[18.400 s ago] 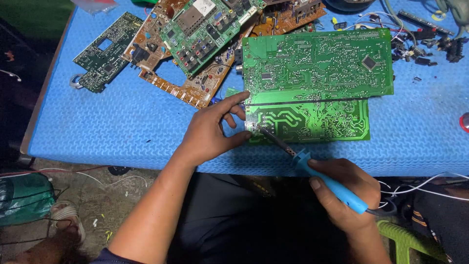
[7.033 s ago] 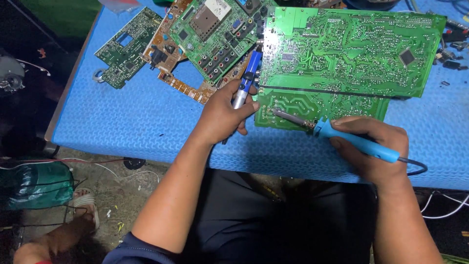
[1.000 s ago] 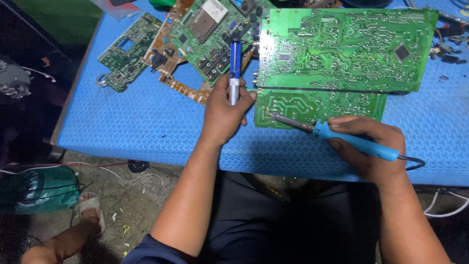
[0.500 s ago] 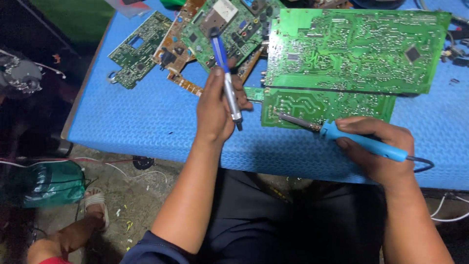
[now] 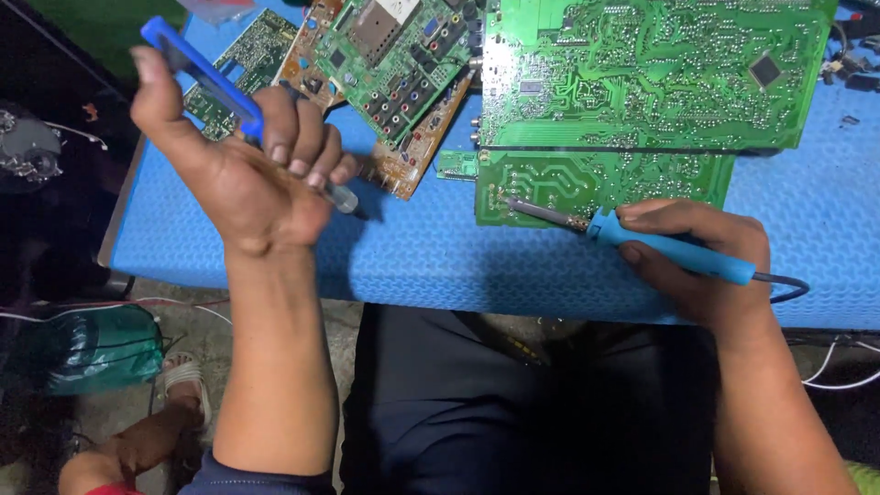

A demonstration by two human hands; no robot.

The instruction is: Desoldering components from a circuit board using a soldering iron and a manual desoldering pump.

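Observation:
My left hand [image 5: 252, 174] is raised above the left part of the blue table mat [image 5: 431, 261], closed around a blue desoldering pump [image 5: 213, 84] with its thumb on the plunger end. My right hand [image 5: 701, 252] grips a blue-handled soldering iron [image 5: 642, 240]. The iron's metal tip rests on the left end of a small green circuit board [image 5: 600, 183]. A larger green circuit board [image 5: 651, 73] lies just behind it, solder side up.
Several more circuit boards [image 5: 394, 64] are piled at the back left of the mat. The iron's black cord [image 5: 784, 289] trails off to the right. Below the table edge are my dark trousers, a green bag [image 5: 87, 348] and a sandalled foot on the floor.
My left hand has lifted the desoldering pump up and to the left, away from the boards. My right hand and the iron have stayed on the small board.

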